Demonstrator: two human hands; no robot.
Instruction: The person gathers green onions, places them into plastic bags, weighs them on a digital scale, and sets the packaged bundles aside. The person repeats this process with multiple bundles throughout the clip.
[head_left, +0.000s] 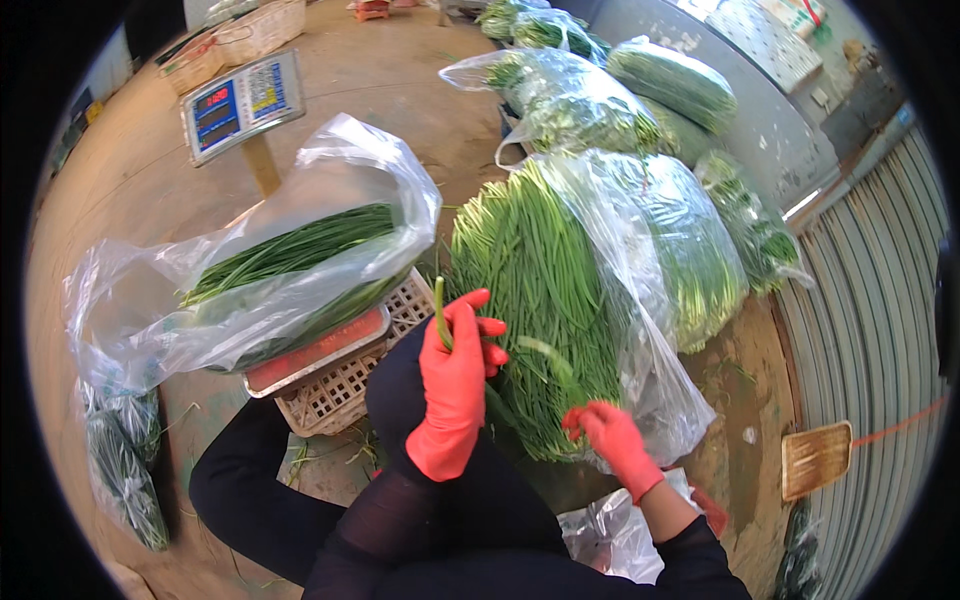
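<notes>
My left hand (457, 375), in a red rubber glove, pinches a short green stalk (442, 315) upright between thumb and fingers. To its right, at the near edge of a large heap of long leafy greens, probably Chinese chives (536, 300), is my right hand (607, 439), also red-gloved, with fingers curled. A motion-blurred pale green strand (551, 358) reaches to its fingertips; whether they grip it is unclear. An open clear plastic bag (360, 165) left of my hands holds a bundle of greens (292, 251). It rests on the red-topped platform (322, 349) of a scale.
The scale's display (240, 105) stands on a post behind the bag. A plastic crate (337, 401) is under the platform. Bagged greens (577, 97) are stacked beyond the heap, others (124, 457) lie left. Crumpled plastic (615, 532) and a dustpan (817, 459) are at right, near corrugated metal (870, 315).
</notes>
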